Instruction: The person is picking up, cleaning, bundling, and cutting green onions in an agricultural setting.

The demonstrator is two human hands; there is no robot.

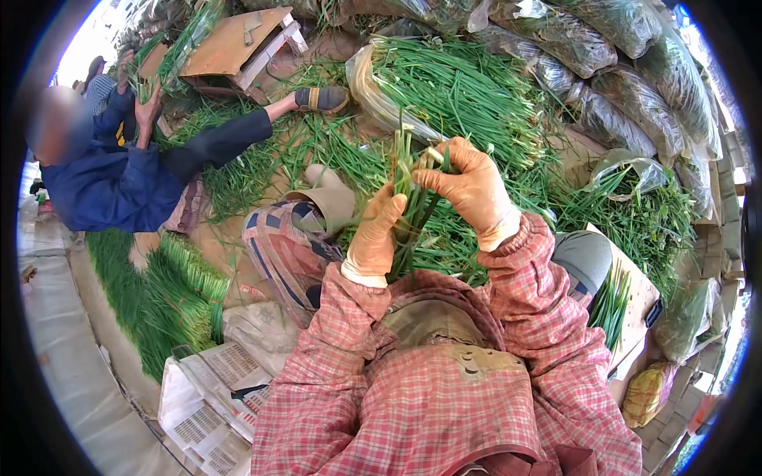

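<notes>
My left hand (377,236), in an orange rubber glove, is closed around a small upright bunch of garlic chives (403,147), pale ends up and green leaves hanging down. My right hand (472,190), gloved alike, pinches a few chive stalks (433,157) by their pale ends, right beside the bunch. The right fingertips partly hide these stalks. Under both hands lies a loose spread of chives (448,258). Beyond them, a large heap of chives (460,91) rests on an opened clear plastic bag (367,87).
A seated co-worker (119,186) handles greens at the left, one leg stretched toward the heap. Tied chive bundles (186,278) lie left, near a printed carton (218,397). Filled plastic bags (627,103) are stacked at back right. A wooden stool (234,47) stands at the back.
</notes>
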